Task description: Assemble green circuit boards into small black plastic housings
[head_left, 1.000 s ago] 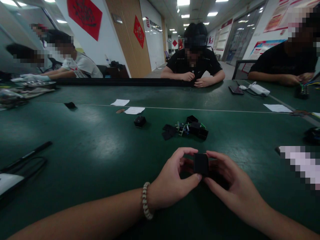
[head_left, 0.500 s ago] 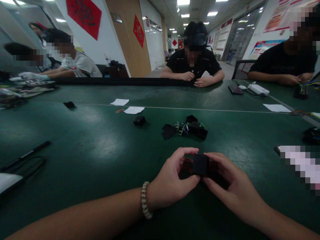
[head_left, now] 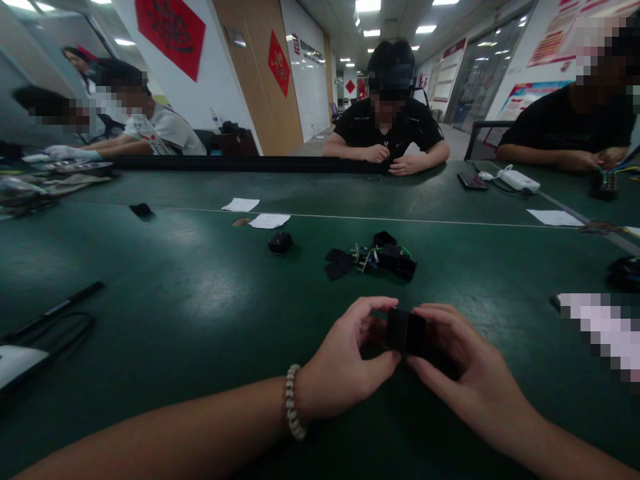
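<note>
The left hand (head_left: pixel 345 360) is grasping a small black box (head_left: pixel 398 329) from one side, its thumb lying at the near lower edge and its index finger reaching over the top. The right hand (head_left: pixel 470 383) is closing on the same box from the opposite side, its thumb low and its fingers curling behind. Two faces are showing between the hands; whether they are belonging to one piece or two, I cannot tell. The two-sided grip is apparently steadying the box and leaving those faces open to the wearer's view. The box is sitting just in front of the wearer, low over the green table (head_left: pixel 200 360).

Beyond the hands, circuit boards (head_left: pixel 367 258) are lying between flat black pieces (head_left: pixel 339 264) and open black housings (head_left: pixel 400 261), presumably grouped there for easy reach. Another black box (head_left: pixel 280 243) is standing apart, leftward.
</note>
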The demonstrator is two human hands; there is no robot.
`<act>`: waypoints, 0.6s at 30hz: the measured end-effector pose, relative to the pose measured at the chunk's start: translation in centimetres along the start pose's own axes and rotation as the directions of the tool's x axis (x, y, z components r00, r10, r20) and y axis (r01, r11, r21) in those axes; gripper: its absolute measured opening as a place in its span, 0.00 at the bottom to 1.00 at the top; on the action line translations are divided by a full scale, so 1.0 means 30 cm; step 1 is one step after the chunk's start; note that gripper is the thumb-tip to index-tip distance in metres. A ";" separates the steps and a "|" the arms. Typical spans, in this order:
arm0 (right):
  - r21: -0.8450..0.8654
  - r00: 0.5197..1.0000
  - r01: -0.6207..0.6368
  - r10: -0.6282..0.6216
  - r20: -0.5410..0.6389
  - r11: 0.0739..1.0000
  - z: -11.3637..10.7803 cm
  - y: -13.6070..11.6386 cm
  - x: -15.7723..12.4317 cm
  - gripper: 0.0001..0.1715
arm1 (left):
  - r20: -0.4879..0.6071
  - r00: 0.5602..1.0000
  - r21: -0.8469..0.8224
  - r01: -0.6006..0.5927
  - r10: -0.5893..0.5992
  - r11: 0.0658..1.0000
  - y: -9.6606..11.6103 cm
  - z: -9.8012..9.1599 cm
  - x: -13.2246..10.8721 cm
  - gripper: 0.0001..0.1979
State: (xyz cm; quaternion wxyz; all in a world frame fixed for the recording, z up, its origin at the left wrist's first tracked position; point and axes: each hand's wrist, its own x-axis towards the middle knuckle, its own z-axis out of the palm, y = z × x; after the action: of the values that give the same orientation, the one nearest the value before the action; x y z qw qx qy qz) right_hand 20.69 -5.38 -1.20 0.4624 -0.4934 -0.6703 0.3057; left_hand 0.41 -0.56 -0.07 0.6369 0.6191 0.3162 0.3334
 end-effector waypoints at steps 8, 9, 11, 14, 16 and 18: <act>-0.059 0.998 0.055 -0.056 -0.014 0.997 -0.005 0.007 -0.006 0.24 | 0.000 1.000 0.041 -0.029 0.029 0.999 -0.012 -0.004 0.002 0.29; -0.067 0.997 0.070 -0.071 -0.011 0.995 -0.005 0.006 -0.006 0.24 | -0.004 0.999 0.056 -0.045 0.046 0.997 -0.016 -0.004 0.004 0.29; -0.086 0.995 0.094 -0.095 -0.008 0.992 -0.006 0.005 -0.007 0.25 | -0.008 0.997 0.085 -0.080 0.081 0.993 -0.022 -0.006 0.006 0.29; -0.113 0.994 0.103 -0.106 -0.021 0.988 -0.007 0.006 -0.009 0.25 | -0.009 0.994 0.132 -0.102 0.104 0.986 -0.029 -0.010 0.004 0.29; -0.128 0.993 0.104 -0.109 -0.038 0.986 -0.006 0.010 -0.012 0.25 | -0.017 0.995 0.162 -0.095 0.099 0.982 -0.030 -0.012 0.000 0.30; -0.146 0.992 0.108 -0.116 -0.052 0.983 -0.005 0.016 -0.014 0.25 | -0.028 0.995 0.177 -0.088 0.095 0.980 -0.028 -0.012 -0.003 0.31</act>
State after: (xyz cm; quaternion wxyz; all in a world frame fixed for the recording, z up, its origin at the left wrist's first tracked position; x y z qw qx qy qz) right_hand 21.05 -5.63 -1.68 0.4623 -0.4957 -0.7029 0.2155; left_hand 0.07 -0.43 -0.93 0.5580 0.6806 0.3271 0.3442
